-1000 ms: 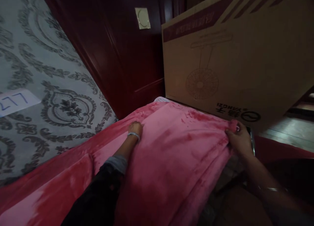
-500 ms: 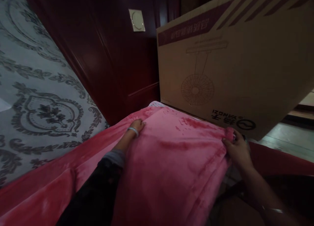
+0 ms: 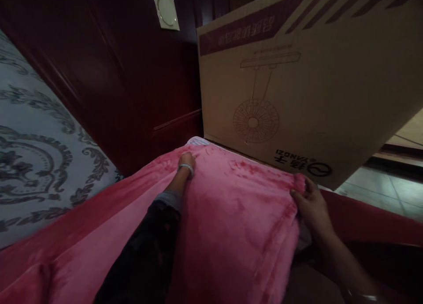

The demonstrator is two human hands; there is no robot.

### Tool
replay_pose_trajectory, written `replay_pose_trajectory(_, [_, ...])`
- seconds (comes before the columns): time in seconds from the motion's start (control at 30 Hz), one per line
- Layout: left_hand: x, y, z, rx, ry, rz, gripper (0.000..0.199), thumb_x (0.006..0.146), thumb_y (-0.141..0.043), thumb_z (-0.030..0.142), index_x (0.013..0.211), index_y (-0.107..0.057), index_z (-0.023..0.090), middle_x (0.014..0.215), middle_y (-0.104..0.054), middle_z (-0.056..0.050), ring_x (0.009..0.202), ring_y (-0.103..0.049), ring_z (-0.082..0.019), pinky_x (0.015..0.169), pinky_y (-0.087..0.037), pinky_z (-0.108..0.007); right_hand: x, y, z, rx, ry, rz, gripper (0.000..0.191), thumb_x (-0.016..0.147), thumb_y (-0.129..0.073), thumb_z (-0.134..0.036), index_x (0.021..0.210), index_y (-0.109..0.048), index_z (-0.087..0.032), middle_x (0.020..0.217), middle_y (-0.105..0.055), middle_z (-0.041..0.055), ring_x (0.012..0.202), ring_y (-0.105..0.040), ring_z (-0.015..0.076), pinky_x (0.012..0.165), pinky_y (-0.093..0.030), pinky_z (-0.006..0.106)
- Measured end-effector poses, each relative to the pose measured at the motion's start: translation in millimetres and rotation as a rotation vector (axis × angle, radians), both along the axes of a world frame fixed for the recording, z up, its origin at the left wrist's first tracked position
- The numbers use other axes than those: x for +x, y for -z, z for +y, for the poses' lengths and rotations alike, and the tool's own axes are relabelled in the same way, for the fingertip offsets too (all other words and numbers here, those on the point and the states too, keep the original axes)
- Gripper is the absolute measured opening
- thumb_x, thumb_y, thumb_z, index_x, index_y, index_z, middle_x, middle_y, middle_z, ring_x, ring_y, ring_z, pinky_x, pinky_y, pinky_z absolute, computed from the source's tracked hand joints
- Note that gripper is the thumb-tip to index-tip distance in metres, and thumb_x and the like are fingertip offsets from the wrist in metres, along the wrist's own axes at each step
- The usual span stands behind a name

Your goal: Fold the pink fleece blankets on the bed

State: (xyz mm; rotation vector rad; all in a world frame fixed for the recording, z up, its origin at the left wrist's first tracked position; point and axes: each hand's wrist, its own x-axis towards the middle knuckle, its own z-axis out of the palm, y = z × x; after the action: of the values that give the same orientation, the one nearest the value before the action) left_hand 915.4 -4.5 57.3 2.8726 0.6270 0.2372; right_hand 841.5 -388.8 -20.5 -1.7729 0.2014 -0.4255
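A plush pink blanket point(image 3: 224, 224) lies spread over the bed in front of me, with soft ripples across its top. Near its far left part, my left hand point(image 3: 187, 161) presses down with the fingers curled into the fabric; the fingertips are mostly hidden. My right hand point(image 3: 312, 205) pinches the blanket's far right corner between thumb and fingers, where the cloth bunches up. A strip of light patterned bedding point(image 3: 197, 140) shows beyond the blanket's far edge.
A large cardboard box point(image 3: 330, 92) with a printed fan drawing stands just past the bed's far edge. Dark red panelling point(image 3: 132, 75) with a round-dial wall switch point(image 3: 166, 10) rises behind. Patterned wallpaper point(image 3: 39, 163) is at left, floor tiles point(image 3: 376, 191) at right.
The view has turned slightly, so the box and switch sit further left. My left hand has moved a little forward along the blanket. My right hand keeps its pinch on the corner.
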Motion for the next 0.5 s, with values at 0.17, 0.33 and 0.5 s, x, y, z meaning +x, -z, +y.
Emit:
replay_pose_trajectory(0.17, [11,-3.2,-6,-0.032,0.096,0.029,0.039,0.098,-0.047,0.034,0.13,-0.06,0.016,0.122,-0.069,-0.014,0.111,-0.065,-0.023,0.092,-0.049,-0.031,-1,1.0,0,0.055,-0.042,0.009,0.071,0.071,-0.064,-0.036,0.139,-0.052,-0.019,0.117,-0.069,0.0111,0.1,-0.069,0.0275,0.085,-0.059,0.037])
replay_pose_trajectory(0.33, [18,5.7,-27,-0.013,0.232,0.025,0.044,0.094,-0.051,0.025,0.138,-0.055,0.03,0.136,-0.059,-0.008,0.119,-0.06,-0.023,0.102,-0.046,-0.033,-3,-2.0,1,0.033,-0.015,0.016,0.074,0.072,-0.065,-0.037,0.142,-0.05,-0.017,0.12,-0.068,0.0127,0.106,-0.067,0.0287,0.09,-0.057,0.039])
replay_pose_trajectory(0.5, [16,0.4,-33,0.04,0.153,0.002,0.049,0.089,-0.044,0.009,0.137,-0.054,0.012,0.144,-0.049,-0.02,0.131,-0.05,-0.03,0.107,-0.042,-0.042,-3,-2.8,2,0.089,-0.034,0.032,0.079,0.071,-0.064,-0.038,0.145,-0.046,-0.015,0.124,-0.066,0.0141,0.109,-0.066,0.0287,0.098,-0.053,0.042])
